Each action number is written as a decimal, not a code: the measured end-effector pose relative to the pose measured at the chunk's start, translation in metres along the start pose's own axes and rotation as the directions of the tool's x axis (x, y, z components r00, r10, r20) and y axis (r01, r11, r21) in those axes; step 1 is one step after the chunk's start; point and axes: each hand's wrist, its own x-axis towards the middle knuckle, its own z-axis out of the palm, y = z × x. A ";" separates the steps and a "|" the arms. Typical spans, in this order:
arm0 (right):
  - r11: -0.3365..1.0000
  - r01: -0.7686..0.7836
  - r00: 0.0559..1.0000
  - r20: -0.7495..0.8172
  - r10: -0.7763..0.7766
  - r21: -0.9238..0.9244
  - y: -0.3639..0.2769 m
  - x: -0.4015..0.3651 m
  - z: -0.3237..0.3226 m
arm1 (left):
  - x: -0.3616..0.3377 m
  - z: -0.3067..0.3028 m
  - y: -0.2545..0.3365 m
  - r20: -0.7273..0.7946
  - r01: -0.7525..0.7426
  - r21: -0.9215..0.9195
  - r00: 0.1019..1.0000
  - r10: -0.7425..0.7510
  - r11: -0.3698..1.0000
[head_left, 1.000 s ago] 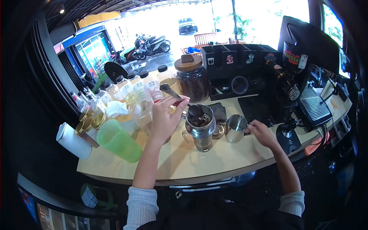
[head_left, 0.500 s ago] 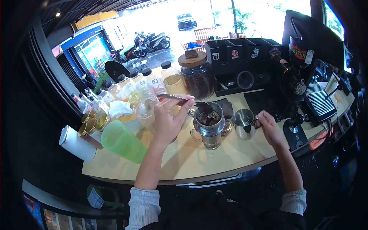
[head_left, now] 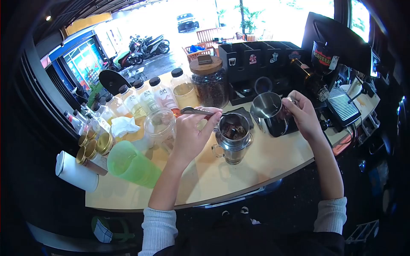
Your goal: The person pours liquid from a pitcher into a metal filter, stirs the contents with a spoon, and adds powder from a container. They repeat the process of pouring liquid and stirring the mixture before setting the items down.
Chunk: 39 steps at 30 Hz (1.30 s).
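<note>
Looking down on a pale table (head_left: 205,194), curved along its near edge; showing at right, part of a machine (head_left: 344,102) with a slatted tray; next, toward the back, a black rack (head_left: 262,64) with stickers on its front; just left of that, a wood-lidded jar (head_left: 209,83) of dark contents; at left, a tilted green cup (head_left: 133,164), with black-capped bottles (head_left: 164,96) farther back and a clear cup (head_left: 160,128) nearer the middle.

At centre, a metal filter (head_left: 234,141), seated upright on a glass mug (head_left: 233,157); to its right, a steel jug (head_left: 267,112), held by the handle in the right hand (head_left: 304,113), grip clamped around it; cannot tell whether touching the table underneath.

Pinching a spoon (head_left: 196,111) between thumb and fingers with the left hand (head_left: 192,128), grip clamped on the handle; dipping the dark far end into the filter, among dark grounds (head_left: 232,131).
</note>
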 end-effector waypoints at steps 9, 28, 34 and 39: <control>0.984 0.062 0.994 0.095 -0.047 -0.164 -0.035 0.011 0.034 | -0.003 -0.005 0.008 -0.033 -0.009 0.036 0.999 0.010 0.999; 0.932 0.137 0.949 0.314 -0.026 -0.335 -0.045 0.041 0.036 | -0.007 0.014 0.016 -0.129 0.029 0.200 0.992 -0.003 0.979; 0.924 0.174 0.938 0.342 -0.051 -0.340 -0.039 0.051 0.030 | -0.006 0.014 0.019 -0.146 0.045 0.247 0.989 -0.009 0.968; 0.929 0.188 0.933 0.354 -0.068 -0.318 -0.040 0.053 0.031 | -0.005 0.008 0.030 -0.156 0.028 0.302 0.988 0.020 0.953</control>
